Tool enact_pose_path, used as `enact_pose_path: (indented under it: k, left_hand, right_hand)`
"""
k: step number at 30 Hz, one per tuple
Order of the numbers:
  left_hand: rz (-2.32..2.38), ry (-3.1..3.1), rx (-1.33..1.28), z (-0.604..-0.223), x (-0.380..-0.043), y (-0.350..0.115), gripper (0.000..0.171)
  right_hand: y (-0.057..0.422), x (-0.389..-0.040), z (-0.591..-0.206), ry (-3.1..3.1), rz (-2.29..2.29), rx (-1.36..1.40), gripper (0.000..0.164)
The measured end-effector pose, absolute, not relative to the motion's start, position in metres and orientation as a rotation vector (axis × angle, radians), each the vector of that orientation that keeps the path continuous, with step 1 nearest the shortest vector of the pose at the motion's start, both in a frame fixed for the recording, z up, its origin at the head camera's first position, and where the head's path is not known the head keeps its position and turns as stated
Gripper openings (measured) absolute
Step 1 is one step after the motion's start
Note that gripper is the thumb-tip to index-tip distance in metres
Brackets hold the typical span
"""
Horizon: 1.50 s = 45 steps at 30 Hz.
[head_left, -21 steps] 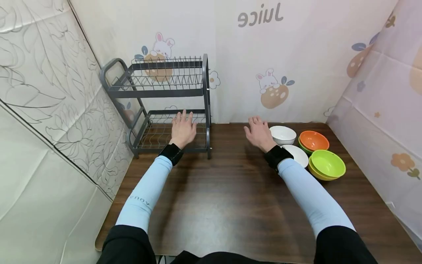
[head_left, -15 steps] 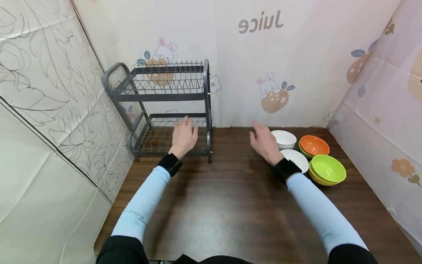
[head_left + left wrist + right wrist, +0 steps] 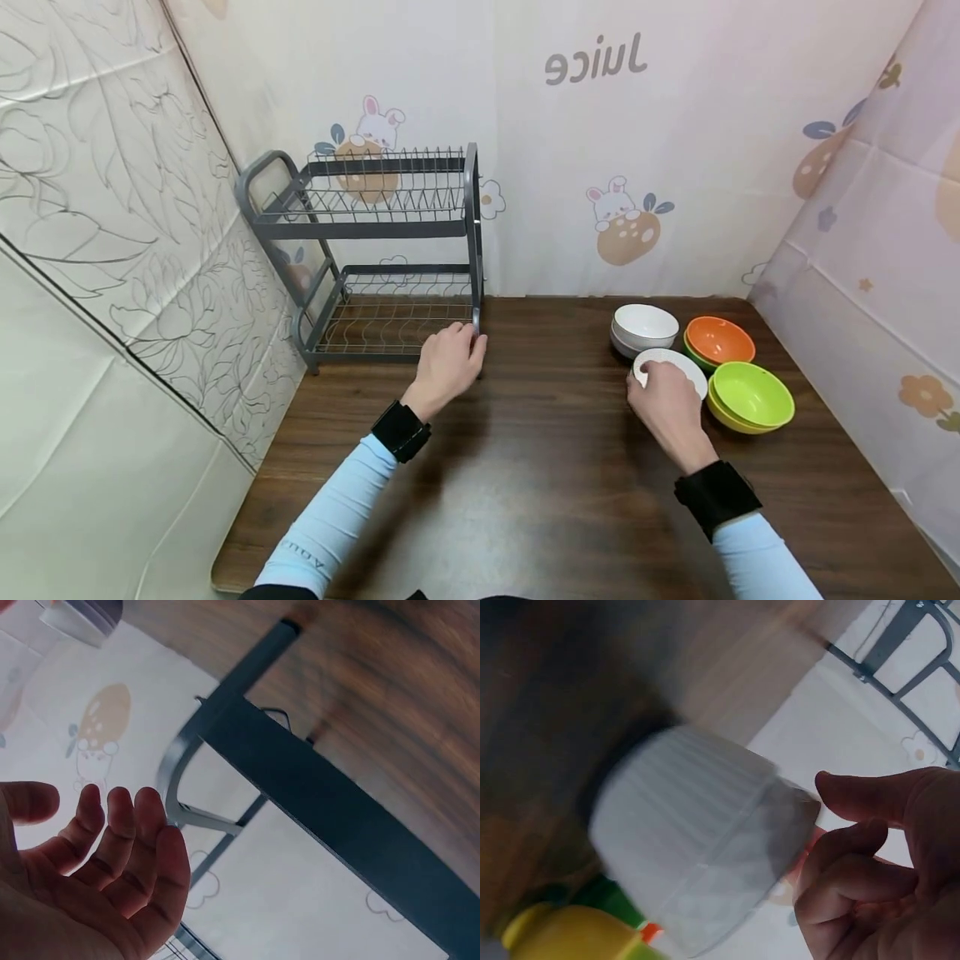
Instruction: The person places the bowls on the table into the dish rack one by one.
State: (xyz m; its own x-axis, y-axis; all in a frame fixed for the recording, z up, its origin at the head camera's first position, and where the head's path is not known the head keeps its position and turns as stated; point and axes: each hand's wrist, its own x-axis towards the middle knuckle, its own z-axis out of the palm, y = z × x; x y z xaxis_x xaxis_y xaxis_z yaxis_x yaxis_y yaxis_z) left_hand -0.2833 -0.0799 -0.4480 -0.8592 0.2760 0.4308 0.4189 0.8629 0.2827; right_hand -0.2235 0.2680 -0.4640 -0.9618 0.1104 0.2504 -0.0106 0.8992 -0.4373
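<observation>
My right hand (image 3: 667, 408) is at the near-left rim of the front white bowl (image 3: 678, 367), its thumb and bent fingers spread around the edge. In the right wrist view, the ribbed white bowl (image 3: 697, 825) looks blurred, with the thumb (image 3: 840, 795) just off its rim; a firm grip does not show. My left hand (image 3: 447, 367) hovers before the lower right corner of the grey two-tier dish rack (image 3: 375, 229). Its loosely bent fingers (image 3: 124, 847) hold nothing in the left wrist view.
Behind the front bowl stands another white bowl stack (image 3: 645, 323). To the right are an orange bowl (image 3: 720, 339) on a green one and a lime bowl (image 3: 753, 393) on a yellow one. Printed cloth walls bound the brown table (image 3: 540, 467).
My right hand has moved right and nearer to me, reaching the front white bowl. My left hand has come down and right, away from the rack's lower tier. The view has tilted slightly up.
</observation>
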Motion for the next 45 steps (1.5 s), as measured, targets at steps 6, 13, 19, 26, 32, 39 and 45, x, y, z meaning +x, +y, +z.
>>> enact_pose_path:
  k: [6,13,19,26,32,39,45]
  left_hand:
    - [-0.554,-2.655,-0.538,-0.452,-0.275,-0.072,0.031]
    - [-0.577,-2.665,-0.556,-0.457,-0.267,-0.067,0.031]
    - [-0.626,-2.677,-0.553,-0.465,-0.263,-0.067,0.032]
    - [-0.693,-2.702,-0.509,-0.469,-0.259,-0.069,0.031]
    - [-0.716,-2.7,-0.541,-0.471,-0.257,-0.067,0.029]
    - [-0.752,-2.67,-0.555,-0.473,-0.254,-0.06,0.028]
    - [-0.765,-2.666,-0.585,-0.472,-0.252,-0.055,0.031]
  right_hand:
    - [0.274,-0.215,-0.477,-2.863,0.631,-0.136,0.022]
    - [0.273,-0.213,-0.486,-2.819,0.604,-0.137,0.011]
    - [0.272,-0.207,-0.501,-2.642,0.545,-0.083,0.008]
    - [0.273,-0.205,-0.512,-2.463,0.519,-0.035,0.009]
    - [0.271,-0.204,-0.51,-2.373,0.51,0.028,0.008]
    - [0.257,-0.205,-0.494,-2.268,0.503,0.154,0.007]
    - [0.233,-0.209,-0.479,-2.231,0.519,0.293,0.006]
